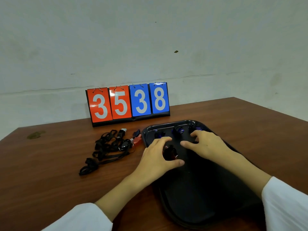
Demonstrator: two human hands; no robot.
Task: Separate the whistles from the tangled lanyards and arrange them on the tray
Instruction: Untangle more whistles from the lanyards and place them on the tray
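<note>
- Clearly, from the head view, the left hand (158, 155) is curling loosely around a dark whistle (170, 153) on the black tray (200, 205), thumb on the near side and fingers arching over the far side; it looks like a light pinch meant for setting the piece into position, though whether the whistle is already resting on the tray floor cannot be told.
- The right hand (206, 144) is lying just beside it, palm down and fingers spread and half bent, and nothing can be seen in its grasp; it is probably steadying the tray or waiting to nudge the whistle straight.
- Three blue whistles (179, 130) are sitting in a row along the tray's far edge, which suggests the dark one is starting a second row nearer the person.
- The tangled lanyards (106, 147) are lying in a heap on the wooden table (50, 164) to the left of the tray, apart from it, so that cords stay off the sorting surface.
- A red whistle (137, 139) and other dark ones are lying between the heap and the tray's left rim, some seemingly clipped to cords; by this judgement the task is about halfway.
- A flip scoreboard (128, 104) reading 35 and 38 is standing at the back of the table, well clear of the work.
</note>
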